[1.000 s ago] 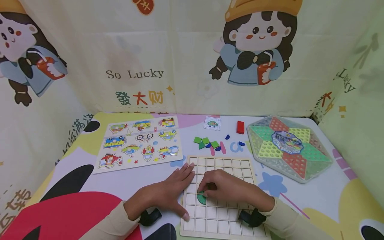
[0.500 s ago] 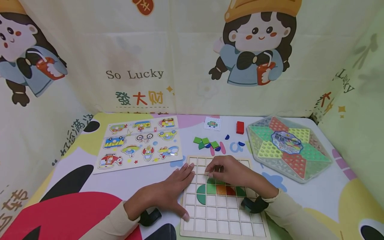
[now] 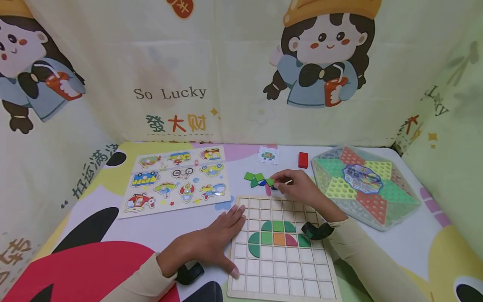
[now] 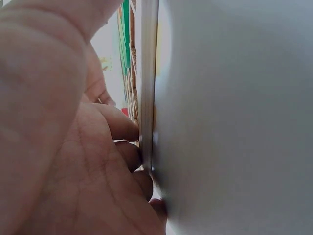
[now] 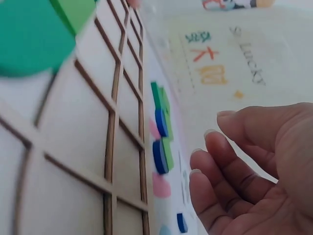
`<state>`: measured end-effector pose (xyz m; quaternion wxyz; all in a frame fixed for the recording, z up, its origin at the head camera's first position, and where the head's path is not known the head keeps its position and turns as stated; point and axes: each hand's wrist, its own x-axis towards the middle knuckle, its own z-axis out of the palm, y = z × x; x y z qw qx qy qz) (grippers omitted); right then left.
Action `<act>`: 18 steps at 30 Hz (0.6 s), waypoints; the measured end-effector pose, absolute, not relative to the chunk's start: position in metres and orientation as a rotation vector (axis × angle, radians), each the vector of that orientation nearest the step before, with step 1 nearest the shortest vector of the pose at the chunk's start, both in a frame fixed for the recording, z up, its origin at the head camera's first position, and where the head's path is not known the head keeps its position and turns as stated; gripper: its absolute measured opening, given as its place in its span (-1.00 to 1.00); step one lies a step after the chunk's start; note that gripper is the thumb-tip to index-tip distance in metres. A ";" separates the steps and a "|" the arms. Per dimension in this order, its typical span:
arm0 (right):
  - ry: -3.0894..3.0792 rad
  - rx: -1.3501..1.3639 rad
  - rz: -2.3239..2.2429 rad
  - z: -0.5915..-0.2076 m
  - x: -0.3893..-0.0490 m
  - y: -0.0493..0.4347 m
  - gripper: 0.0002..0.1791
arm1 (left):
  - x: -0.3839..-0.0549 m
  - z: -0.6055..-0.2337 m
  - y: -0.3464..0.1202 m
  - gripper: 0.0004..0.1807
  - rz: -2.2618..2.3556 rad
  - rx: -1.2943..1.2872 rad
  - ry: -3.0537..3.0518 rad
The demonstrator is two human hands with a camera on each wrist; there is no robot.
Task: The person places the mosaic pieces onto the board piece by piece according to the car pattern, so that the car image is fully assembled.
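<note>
My left hand (image 3: 211, 239) lies spread with straight fingers along the left edge of the wooden grid board (image 3: 279, 290), its thumb (image 3: 235, 272) at the lower left. In the board's cells sit green squares (image 3: 278, 226), green quarter circles (image 3: 254, 251), an orange square (image 3: 279, 239) and a red piece (image 3: 291, 240). Beyond the far edge, my right hand (image 3: 302, 188) hovers over the right end of a loose group of green squares (image 3: 258, 177) and blue half circles (image 5: 160, 156). In the right wrist view its fingers (image 5: 215, 191) are loosely bent and hold nothing.
A small pattern card (image 3: 268, 155) and a red block (image 3: 303, 160) lie at the back. On the left is a vehicle picture puzzle board (image 3: 175, 178); on the right, a hexagonal clear box (image 3: 364, 184). A printed curtain (image 3: 241, 63) hangs behind the table.
My right hand has moved from the grid board up and away to the loose pieces, uncovering the coloured pieces in the cells. The left hand stays in place.
</note>
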<state>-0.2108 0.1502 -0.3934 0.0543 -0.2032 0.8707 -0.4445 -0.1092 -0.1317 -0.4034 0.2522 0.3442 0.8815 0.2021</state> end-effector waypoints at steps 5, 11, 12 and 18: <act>2.678 -0.495 -1.353 -0.400 -0.223 0.153 -0.77 | -0.110 -0.405 -0.131 0.38 0.532 0.935 2.405; 2.685 -0.456 -1.368 -0.408 -0.233 0.153 -0.75 | -0.110 -0.404 -0.131 0.38 0.532 0.945 2.401; 2.692 -0.459 -1.365 -0.409 -0.234 0.153 -0.75 | -0.110 -0.404 -0.131 0.38 0.534 0.944 2.399; 2.675 -0.472 -1.310 -0.407 -0.240 0.150 -0.74 | -0.111 -0.404 -0.130 0.37 0.541 0.932 2.392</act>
